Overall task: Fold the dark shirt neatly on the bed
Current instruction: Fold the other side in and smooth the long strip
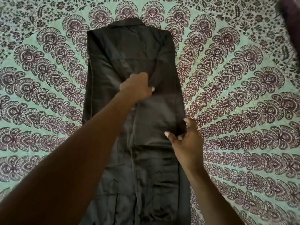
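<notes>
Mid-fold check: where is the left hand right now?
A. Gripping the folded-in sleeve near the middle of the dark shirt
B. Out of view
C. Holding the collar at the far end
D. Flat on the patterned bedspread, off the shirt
A: the left hand has its fingers curled round the end of the folded-in sleeve near the middle of the dark brown fabric shirt, well short of the collar.

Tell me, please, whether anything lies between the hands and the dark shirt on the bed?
Nothing visible does. The left hand already grips the folded-in sleeve of the dark shirt, the right hand holds its right edge, and only the patterned bedspread lies around it.
</notes>
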The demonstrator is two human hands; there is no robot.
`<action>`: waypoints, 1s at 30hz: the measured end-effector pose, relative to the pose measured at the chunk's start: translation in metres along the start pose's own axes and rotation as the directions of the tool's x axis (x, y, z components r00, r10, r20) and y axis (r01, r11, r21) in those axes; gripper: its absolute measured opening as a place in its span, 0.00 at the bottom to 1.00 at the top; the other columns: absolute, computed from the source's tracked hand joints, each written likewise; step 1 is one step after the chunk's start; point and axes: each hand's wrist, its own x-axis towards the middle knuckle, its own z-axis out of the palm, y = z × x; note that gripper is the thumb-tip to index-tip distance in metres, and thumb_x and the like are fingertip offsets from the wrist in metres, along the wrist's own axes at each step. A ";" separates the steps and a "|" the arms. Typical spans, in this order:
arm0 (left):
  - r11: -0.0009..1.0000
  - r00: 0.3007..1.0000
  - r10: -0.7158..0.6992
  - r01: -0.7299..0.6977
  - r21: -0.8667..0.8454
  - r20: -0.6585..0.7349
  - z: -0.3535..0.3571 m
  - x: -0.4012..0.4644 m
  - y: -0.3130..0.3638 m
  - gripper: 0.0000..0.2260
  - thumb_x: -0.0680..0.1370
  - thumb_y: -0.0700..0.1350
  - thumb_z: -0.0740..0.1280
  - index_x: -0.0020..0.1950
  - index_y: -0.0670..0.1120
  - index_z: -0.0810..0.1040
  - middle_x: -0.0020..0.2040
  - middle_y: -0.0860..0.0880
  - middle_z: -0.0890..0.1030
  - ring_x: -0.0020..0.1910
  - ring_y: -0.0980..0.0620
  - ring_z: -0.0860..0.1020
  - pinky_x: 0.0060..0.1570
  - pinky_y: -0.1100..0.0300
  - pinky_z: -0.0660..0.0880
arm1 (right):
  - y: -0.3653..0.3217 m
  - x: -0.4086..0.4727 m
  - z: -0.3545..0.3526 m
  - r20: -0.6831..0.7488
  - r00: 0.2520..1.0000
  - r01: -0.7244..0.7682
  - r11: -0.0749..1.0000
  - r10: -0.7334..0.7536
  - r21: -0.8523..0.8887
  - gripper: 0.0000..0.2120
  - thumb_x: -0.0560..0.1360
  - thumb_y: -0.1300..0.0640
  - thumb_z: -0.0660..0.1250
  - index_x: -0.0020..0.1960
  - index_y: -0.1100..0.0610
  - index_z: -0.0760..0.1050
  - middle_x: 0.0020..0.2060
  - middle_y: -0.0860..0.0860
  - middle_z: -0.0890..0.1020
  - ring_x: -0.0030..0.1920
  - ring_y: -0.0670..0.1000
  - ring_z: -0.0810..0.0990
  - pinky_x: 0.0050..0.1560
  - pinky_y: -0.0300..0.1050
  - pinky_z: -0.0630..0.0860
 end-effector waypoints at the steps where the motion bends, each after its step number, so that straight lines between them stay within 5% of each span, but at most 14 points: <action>1: 1.000 0.998 0.015 -0.016 0.025 0.055 -0.003 -0.002 -0.003 0.25 0.77 0.56 0.74 0.68 0.48 0.72 0.67 0.41 0.77 0.65 0.37 0.77 0.66 0.41 0.75 | 0.001 -0.002 -0.002 0.014 1.000 -0.002 1.000 0.002 -0.004 0.32 0.71 0.54 0.81 0.70 0.52 0.71 0.28 0.44 0.77 0.35 0.49 0.81 0.43 0.46 0.76; 8: 0.986 0.999 0.012 -0.020 -0.164 -0.045 -0.004 -0.023 -0.008 0.22 0.75 0.49 0.76 0.66 0.46 0.77 0.61 0.41 0.80 0.59 0.40 0.80 0.61 0.49 0.79 | 0.021 -0.010 -0.018 -0.002 1.000 0.002 0.984 -0.002 0.180 0.29 0.73 0.53 0.80 0.69 0.49 0.73 0.29 0.48 0.80 0.31 0.45 0.79 0.40 0.44 0.76; 12: 0.972 0.999 -0.028 0.032 -0.233 0.021 0.002 -0.036 -0.016 0.26 0.73 0.50 0.79 0.67 0.44 0.74 0.62 0.43 0.79 0.59 0.42 0.80 0.59 0.52 0.79 | 0.028 -0.016 -0.019 0.093 0.996 -0.001 0.981 -0.017 0.193 0.34 0.70 0.57 0.82 0.71 0.48 0.71 0.30 0.48 0.81 0.31 0.42 0.80 0.38 0.34 0.75; 15: 0.942 0.989 -0.135 0.149 -0.302 0.064 0.002 -0.046 -0.022 0.29 0.71 0.50 0.82 0.67 0.44 0.75 0.61 0.44 0.80 0.57 0.45 0.82 0.54 0.55 0.79 | 0.035 -0.018 -0.017 0.133 0.991 -0.024 0.967 -0.010 0.253 0.30 0.73 0.59 0.80 0.70 0.49 0.72 0.32 0.54 0.81 0.32 0.46 0.79 0.40 0.42 0.79; 18: 0.901 0.964 -0.184 0.243 -0.360 0.191 0.002 -0.054 -0.025 0.21 0.74 0.53 0.79 0.60 0.45 0.76 0.49 0.45 0.83 0.39 0.49 0.84 0.33 0.60 0.77 | 0.042 -0.018 -0.016 0.129 0.992 -0.026 0.962 -0.010 0.272 0.29 0.73 0.58 0.80 0.70 0.48 0.72 0.35 0.60 0.82 0.33 0.51 0.81 0.42 0.47 0.80; 21: 0.834 0.954 -0.204 0.287 -0.471 0.219 0.009 -0.060 -0.027 0.14 0.78 0.52 0.75 0.55 0.49 0.74 0.40 0.47 0.78 0.30 0.53 0.75 0.26 0.64 0.67 | 0.044 -0.019 -0.017 0.119 0.992 0.000 0.969 -0.030 0.246 0.30 0.73 0.57 0.80 0.70 0.47 0.72 0.37 0.59 0.84 0.36 0.54 0.84 0.42 0.49 0.82; 27: 0.536 0.918 -0.386 0.303 -0.788 0.091 0.025 -0.072 -0.040 0.16 0.73 0.44 0.80 0.57 0.48 0.79 0.49 0.48 0.81 0.36 0.57 0.76 0.27 0.66 0.71 | 0.038 -0.021 -0.020 0.152 0.987 0.025 0.978 -0.058 0.209 0.30 0.73 0.60 0.79 0.70 0.48 0.71 0.34 0.49 0.82 0.34 0.44 0.81 0.37 0.33 0.76; 30: 0.453 0.905 -0.414 0.299 -0.840 0.098 0.036 -0.083 -0.046 0.14 0.73 0.43 0.80 0.56 0.45 0.82 0.45 0.48 0.82 0.35 0.56 0.77 0.26 0.69 0.73 | 0.037 -0.021 -0.022 0.182 0.980 0.049 0.980 -0.084 0.192 0.29 0.74 0.61 0.78 0.71 0.51 0.70 0.32 0.50 0.82 0.34 0.42 0.82 0.36 0.28 0.72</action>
